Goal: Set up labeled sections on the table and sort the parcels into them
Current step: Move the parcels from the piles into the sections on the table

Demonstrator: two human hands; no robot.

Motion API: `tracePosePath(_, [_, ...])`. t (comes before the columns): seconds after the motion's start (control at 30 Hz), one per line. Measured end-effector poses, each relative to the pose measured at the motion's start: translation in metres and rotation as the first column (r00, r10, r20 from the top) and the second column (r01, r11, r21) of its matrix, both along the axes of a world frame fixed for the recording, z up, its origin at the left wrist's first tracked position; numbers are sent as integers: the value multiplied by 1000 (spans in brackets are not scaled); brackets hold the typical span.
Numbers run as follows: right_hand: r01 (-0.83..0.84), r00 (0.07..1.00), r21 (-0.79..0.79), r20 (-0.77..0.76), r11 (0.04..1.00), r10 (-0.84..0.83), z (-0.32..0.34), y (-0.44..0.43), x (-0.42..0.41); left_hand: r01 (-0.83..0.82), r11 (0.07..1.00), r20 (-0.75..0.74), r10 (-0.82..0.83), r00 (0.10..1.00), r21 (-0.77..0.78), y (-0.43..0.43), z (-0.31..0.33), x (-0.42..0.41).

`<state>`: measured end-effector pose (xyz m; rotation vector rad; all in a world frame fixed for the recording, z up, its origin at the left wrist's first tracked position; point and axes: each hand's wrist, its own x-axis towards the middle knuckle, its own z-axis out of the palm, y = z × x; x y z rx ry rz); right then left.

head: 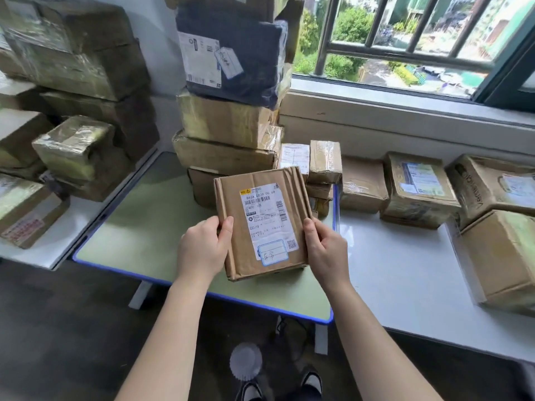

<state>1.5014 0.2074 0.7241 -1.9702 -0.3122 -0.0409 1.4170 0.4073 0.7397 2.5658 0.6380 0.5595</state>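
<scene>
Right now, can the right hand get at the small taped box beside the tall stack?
Probably not yet: the right hand and left hand both grip the flat parcel. Otherwise the path to the small taped box looks free.

The brown parcel (260,224) has a white label (267,215). Its top line reads "B62A G079 00 69" — and lower down, by itself, "G079". The small print on it is too tiny to read. A blue-edged sticker (273,252) at the bottom has handwriting that cannot be made out. A box on the right (486,180) shows dark letters starting "Verna" — the rest is unclear.
</scene>
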Motion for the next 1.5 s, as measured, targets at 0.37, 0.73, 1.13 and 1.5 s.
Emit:
tracePosePath(0.37, [342,936,-47,104,939,-336,20,-116,1,320,943,94,-312,945,-93,-93,11,46])
tracePosePath(0.73, [620,780,-16,117,784,-615,54,-332,-25,587,809,129,-580,804,-18,-298,34,77])
tracePosePath(1.13, [782,624,-89,119,617,-772,58,-576,-67,725,688,95,-723,684,15,-549,25,80])
tracePosePath(1.5, [841,532,-152,56,520,-845,42,-721,-28,792,607,-30,-792,610,67,-693,0,149])
